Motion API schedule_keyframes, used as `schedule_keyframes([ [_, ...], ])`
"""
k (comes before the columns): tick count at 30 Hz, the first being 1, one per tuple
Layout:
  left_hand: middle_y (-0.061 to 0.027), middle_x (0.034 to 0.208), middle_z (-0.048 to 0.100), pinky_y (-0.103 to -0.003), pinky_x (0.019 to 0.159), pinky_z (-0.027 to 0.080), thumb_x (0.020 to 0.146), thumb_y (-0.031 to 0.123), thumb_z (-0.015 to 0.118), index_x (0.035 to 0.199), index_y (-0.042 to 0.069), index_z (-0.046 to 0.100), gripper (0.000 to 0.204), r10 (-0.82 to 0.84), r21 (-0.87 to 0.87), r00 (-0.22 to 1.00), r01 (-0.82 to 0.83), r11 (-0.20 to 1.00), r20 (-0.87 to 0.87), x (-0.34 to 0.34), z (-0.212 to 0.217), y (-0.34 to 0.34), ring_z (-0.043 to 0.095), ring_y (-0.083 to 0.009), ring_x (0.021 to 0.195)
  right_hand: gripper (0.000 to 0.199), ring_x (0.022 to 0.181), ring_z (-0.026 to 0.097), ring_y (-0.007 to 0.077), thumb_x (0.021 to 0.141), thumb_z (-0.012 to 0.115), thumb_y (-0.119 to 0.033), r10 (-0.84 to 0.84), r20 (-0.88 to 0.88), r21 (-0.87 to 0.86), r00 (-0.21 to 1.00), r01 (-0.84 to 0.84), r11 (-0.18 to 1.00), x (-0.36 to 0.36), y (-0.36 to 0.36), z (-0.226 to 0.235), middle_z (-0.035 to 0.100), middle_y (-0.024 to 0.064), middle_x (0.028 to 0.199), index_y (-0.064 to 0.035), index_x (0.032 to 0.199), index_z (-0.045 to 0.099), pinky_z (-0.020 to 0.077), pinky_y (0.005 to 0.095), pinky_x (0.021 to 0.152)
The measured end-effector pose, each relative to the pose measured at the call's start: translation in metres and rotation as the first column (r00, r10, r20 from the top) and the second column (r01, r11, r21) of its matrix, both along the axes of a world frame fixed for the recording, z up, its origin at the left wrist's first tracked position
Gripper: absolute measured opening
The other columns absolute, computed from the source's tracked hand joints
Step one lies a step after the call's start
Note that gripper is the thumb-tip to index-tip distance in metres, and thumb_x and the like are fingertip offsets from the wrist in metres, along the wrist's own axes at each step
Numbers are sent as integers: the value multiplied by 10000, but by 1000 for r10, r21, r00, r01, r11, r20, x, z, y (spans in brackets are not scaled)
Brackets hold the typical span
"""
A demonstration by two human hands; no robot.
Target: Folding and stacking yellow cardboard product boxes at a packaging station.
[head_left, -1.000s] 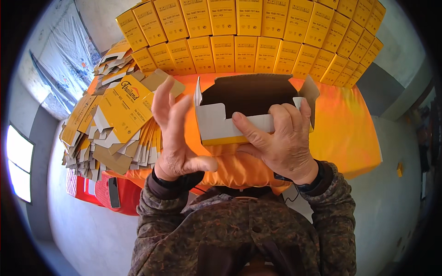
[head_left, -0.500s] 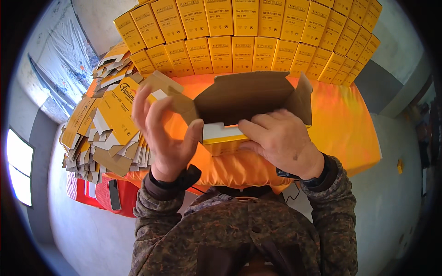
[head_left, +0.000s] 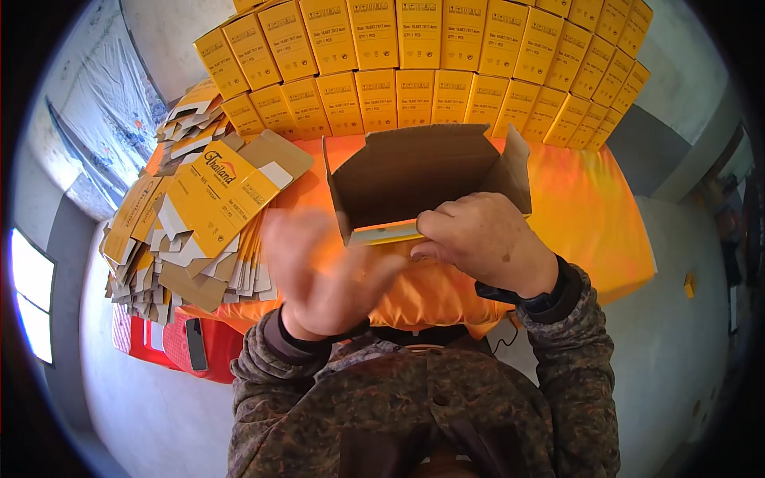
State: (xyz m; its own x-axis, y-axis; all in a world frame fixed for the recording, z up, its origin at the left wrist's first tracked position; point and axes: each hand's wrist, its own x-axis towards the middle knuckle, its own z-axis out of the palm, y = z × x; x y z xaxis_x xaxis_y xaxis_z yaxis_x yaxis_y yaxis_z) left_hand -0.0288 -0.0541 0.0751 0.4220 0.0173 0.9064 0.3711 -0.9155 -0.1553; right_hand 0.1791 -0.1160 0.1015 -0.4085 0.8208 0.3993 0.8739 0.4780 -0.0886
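An open cardboard box (head_left: 422, 177), brown inside and yellow outside, stands on the orange cloth before me, its back and side flaps up. My right hand (head_left: 490, 243) is closed on the near edge, thumb outside and fingers curled over the top. A narrow whitish flap strip (head_left: 382, 233) shows along that edge, left of my fingers. My left hand (head_left: 323, 275) is just left of the box's near corner, smeared by motion. Its thumb and fingers look spread, with orange cloth showing between them and nothing held.
Rows of closed yellow boxes (head_left: 378, 99) are stacked along the table's back. Flat, unfolded cartons (head_left: 211, 195) lie in a loose pile at the left. Beside the table, a phone (head_left: 196, 344) rests on a red plastic stool (head_left: 219, 346). Orange cloth (head_left: 590, 215) covers the table.
My left hand has left the box's left corner and moved down and right. The left side flap, bent outward before, now stands upright. My right hand keeps hold of the near edge.
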Motion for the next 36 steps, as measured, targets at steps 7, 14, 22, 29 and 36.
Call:
schedule_keyframes([
  [7, -193, 1265, 460, -415, 998, 369, 754, -4, 634, 1245, -32, 423, 534, -47, -552, 971, 173, 815, 234, 8, 2, 22, 463, -310, 1173, 230, 1112, 481, 345, 682, 740, -269, -29, 23, 224, 999, 23, 974, -4, 2, 5, 553, 151, 1135, -99, 753, 601, 388, 507, 899],
  [14, -180, 1198, 520, -447, 1060, 303, 735, -24, 579, 1142, 0, 541, 409, -290, -575, 956, 262, 775, 45, 7, 6, 26, 477, -351, 1142, 224, 1318, 220, 448, 690, 741, -325, -114, 69, 207, 991, 97, 974, -8, -2, 8, 367, 188, 1372, -126, 767, 672, 268, 688, 925],
  [22, -136, 973, 607, -496, 1015, 318, 775, 246, 672, 1142, 37, 567, 435, -121, -439, 964, 5, 898, -237, 15, 10, 26, 487, -385, 1084, 312, 1224, 384, 407, 715, 741, -290, -101, 16, 358, 995, 88, 929, 1, -2, 8, 476, 157, 1275, -101, 940, 639, 260, 610, 994],
  [29, -135, 982, 577, -488, 946, 356, 752, 381, 701, 1292, 47, 465, 678, -30, -404, 967, -78, 911, -255, 22, 19, 22, 486, -387, 1010, 288, 1056, 539, 359, 796, 626, -15, -164, -498, 448, 852, 414, 793, 34, 2, 5, 577, 173, 1114, 5, 1080, 584, 445, 393, 895],
  [36, -149, 1057, 538, -470, 913, 373, 705, 475, 718, 1315, 32, 431, 807, 77, -384, 957, -185, 905, -280, 25, 19, 22, 454, -365, 1054, 299, 899, 629, 307, 806, 507, 138, -50, -429, 466, 902, 269, 843, 47, 3, -13, 630, 170, 1012, 32, 1072, 594, 495, 306, 785],
])
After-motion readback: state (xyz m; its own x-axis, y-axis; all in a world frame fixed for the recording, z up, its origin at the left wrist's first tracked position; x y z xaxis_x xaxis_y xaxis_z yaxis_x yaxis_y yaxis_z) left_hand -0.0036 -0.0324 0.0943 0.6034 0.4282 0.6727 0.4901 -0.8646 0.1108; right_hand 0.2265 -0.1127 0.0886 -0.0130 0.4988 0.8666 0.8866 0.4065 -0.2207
